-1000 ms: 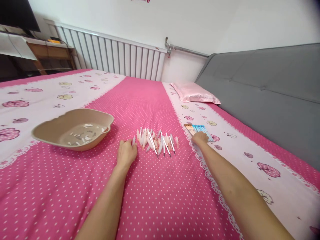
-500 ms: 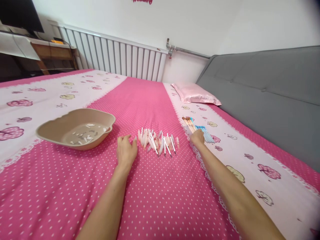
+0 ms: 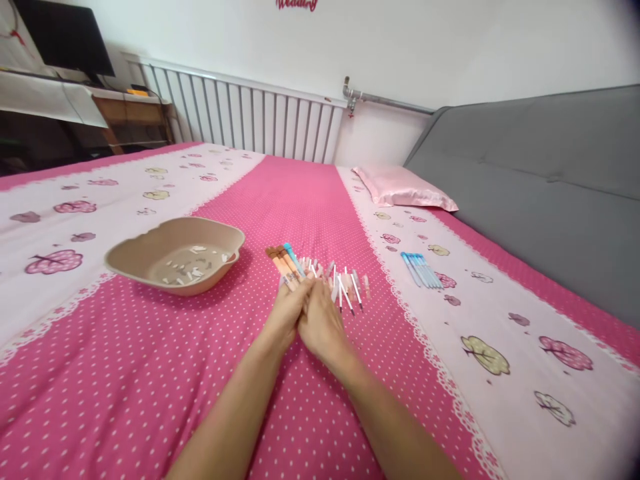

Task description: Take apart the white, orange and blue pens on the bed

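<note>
While the person's two bare hands meet low over the bed, the left hand (image 3: 290,308) is curled, its fingers closed round a small bundle of slim peach-coloured pens with brown ends (image 3: 284,262). A single slim pen with a bright blue end (image 3: 293,256) lies along the bundle's right side. The pens' upper ends point up and leftward, clear of the left hand; their lower ends vanish between the hands. The right hand (image 3: 323,317) is bent and pressed against the left one, but its fingertips are hidden, so I cannot tell whether it grips the pens too.

Just beyond the right hand, and reaching out to its right, lies a loose heap of short translucent pink pieces (image 3: 349,281), with thin white sticks with dark tips (image 3: 346,294) strewn across it. Farther to the right hand's right, well apart from it, a neat row of slim pale-blue pens with brighter blue ends (image 3: 421,270) rests on the magenta bedspread with white dots and pale printed bands (image 3: 300,200). To the left hand's left stands a wide beige basin with a wavy rim (image 3: 150,252), small white bits (image 3: 195,273) scattered over its bottom.
</note>
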`<state>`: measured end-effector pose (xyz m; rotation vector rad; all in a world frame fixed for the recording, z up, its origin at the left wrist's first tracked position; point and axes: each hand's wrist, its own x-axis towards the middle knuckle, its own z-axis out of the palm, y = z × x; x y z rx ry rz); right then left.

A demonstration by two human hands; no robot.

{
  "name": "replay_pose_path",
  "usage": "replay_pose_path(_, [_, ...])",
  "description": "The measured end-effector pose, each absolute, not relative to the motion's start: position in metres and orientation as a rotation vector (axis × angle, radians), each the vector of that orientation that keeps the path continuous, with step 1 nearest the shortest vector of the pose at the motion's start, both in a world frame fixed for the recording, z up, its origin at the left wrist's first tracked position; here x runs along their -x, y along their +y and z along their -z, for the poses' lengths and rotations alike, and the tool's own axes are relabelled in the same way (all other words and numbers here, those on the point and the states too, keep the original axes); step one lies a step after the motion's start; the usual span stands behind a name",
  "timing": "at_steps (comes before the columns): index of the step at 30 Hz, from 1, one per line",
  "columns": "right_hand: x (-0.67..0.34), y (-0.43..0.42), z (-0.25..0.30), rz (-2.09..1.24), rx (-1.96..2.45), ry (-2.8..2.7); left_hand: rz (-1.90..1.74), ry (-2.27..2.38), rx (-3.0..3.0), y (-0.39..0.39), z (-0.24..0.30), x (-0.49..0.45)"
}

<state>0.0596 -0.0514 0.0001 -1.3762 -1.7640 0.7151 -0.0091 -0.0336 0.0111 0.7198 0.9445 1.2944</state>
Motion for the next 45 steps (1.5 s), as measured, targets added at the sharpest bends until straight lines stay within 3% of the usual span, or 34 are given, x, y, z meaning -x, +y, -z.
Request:
replay_pose_path(3, [-0.07,-0.066,-0.006,-0.729,1.453,-1.789,-1.197,0.929,-0.632,-0.034,-0.014,0.013])
replay_pose_path(8, [-0.127,-0.068,-0.031,-1.141,1.176,-1.931,-0.964,0.751,-0.587,-0.033,-0.017,0.019])
replay_pose_path(12, [-0.153,-0.05,-0.035,-1.391,1.161,-1.408,-0.841,0.718,-0.588,-0.033,-0.015,0.02])
replay_pose_path(15, [-0.152,-0.038,-0.028,-1.362,1.114,-1.073,-0.659,0.703,-0.639,-0.037,-0.013,0.017])
replay_pose_path(22, [-0.15,-0.033,-0.019,-1.451,0.909,-1.112,-0.261,0.601,-0.697,-0.05,-0.009,0.003])
replay_pose_path(45, [-0.175,0.004,0.023,-1.113,1.228,-0.784,-0.279,0.599,-0.702,-0.047,-0.003,0.003])
